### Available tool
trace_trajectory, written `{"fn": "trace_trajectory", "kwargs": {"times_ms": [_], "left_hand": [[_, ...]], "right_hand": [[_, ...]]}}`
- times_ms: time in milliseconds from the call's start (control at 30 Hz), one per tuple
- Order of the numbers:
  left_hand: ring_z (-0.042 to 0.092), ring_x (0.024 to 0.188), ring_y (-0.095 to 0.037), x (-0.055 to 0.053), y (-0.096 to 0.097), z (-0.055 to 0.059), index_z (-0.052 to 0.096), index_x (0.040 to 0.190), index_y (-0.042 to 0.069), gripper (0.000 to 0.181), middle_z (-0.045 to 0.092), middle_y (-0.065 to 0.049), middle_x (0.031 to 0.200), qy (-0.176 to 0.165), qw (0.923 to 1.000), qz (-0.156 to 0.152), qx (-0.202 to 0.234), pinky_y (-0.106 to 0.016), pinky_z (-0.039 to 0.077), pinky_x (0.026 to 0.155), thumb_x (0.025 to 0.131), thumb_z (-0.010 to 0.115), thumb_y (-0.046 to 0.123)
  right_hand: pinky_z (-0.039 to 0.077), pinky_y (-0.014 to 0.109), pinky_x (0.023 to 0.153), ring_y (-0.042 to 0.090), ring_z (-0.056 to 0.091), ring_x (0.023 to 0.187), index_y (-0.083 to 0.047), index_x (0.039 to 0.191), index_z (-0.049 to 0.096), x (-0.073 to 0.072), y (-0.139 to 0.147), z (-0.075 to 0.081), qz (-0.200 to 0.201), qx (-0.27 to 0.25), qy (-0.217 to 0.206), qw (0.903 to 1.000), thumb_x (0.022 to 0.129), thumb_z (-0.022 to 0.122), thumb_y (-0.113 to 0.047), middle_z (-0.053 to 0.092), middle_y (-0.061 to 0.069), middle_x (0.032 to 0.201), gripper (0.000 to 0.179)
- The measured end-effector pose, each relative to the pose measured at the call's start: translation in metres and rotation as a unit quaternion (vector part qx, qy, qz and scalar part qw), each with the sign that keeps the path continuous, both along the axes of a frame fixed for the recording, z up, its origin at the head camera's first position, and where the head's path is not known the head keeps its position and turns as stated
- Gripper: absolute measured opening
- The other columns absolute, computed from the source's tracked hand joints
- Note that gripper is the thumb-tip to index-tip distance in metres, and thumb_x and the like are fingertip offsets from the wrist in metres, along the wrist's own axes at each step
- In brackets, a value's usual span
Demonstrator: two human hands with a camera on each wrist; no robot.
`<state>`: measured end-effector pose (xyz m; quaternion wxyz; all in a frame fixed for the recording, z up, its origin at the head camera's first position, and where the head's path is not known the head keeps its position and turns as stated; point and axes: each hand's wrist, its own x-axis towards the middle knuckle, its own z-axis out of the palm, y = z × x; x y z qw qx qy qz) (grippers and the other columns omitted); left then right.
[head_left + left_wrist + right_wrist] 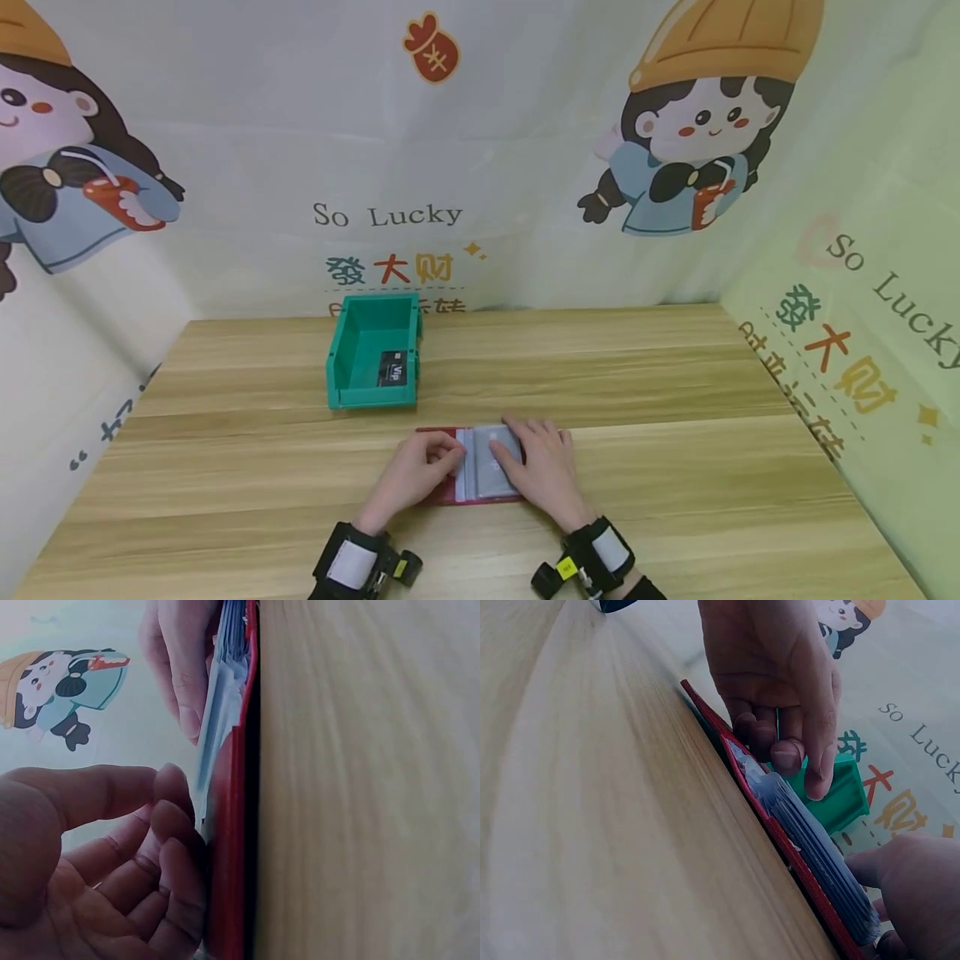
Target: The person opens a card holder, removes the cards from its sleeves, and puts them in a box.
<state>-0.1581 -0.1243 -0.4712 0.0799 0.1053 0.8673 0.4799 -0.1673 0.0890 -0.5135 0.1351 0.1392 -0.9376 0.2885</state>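
Observation:
A red card holder (pixel 442 493) lies spread on the table, with a stack of clear plastic sleeves (pixel 495 467) on its right side. My left hand (pixel 422 467) is over the holder's left part, fingers loosely bent, fingertips by the free edge of a sleeve. In the left wrist view, the fingertips come close to the sleeve's edge above the red cover (pixel 229 885); no clear pinch shows. My right hand (pixel 543 467) rests on the right side of the sleeves, fingers extended and thumb across the top sleeve. Its palm side is hidden.
Behind the holder stands a green open bin (pixel 335 367) with a black card (pixel 392 368) marked "Vip" in it. A wood-grain table (pixel 675 400) extends on both sides. Printed white cloth (pixel 525 167) encloses the back and sides.

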Motion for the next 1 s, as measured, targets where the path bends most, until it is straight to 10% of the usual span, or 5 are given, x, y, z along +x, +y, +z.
{"fn": "trace_trajectory", "kwargs": {"times_ms": [267,600,1000], "left_hand": [[0.055,0.070,-0.008,-0.0013,-0.0022,-0.0037,0.076,0.103,-0.002,0.018,0.071,-0.005,0.082,-0.004,0.9998,-0.010,0.014,-0.021,0.044,0.065,0.102,0.067,0.013],[0.055,0.071,-0.009,-0.0009,-0.0020,-0.0044,0.076,0.104,-0.001,0.018,0.070,-0.004,0.082,-0.011,0.9997,-0.007,0.023,-0.021,0.043,0.066,0.102,0.067,0.014],[0.057,0.073,-0.013,-0.0008,-0.0031,-0.0065,0.076,0.104,-0.001,0.018,0.070,-0.005,0.083,-0.021,0.9993,-0.002,0.032,-0.022,0.045,0.068,0.102,0.067,0.014]], "right_hand": [[0.036,0.038,0.081,0.029,0.064,0.104,-0.010,0.127,0.073,-0.0024,-0.0003,0.0015,0.000,-0.010,0.008,0.9999,0.098,0.071,-0.035,0.077,0.012,0.119,0.038],[0.025,0.031,0.077,0.008,0.043,0.074,-0.010,0.114,0.073,-0.0028,0.0005,-0.0019,0.000,-0.071,0.036,0.9968,0.092,0.080,-0.026,0.048,-0.006,0.075,0.028],[0.035,0.031,0.080,0.002,0.052,0.075,-0.012,0.086,0.073,0.0018,0.0029,-0.0033,0.045,-0.184,0.064,0.9798,0.100,0.067,-0.010,0.062,-0.008,0.077,0.016]]}}
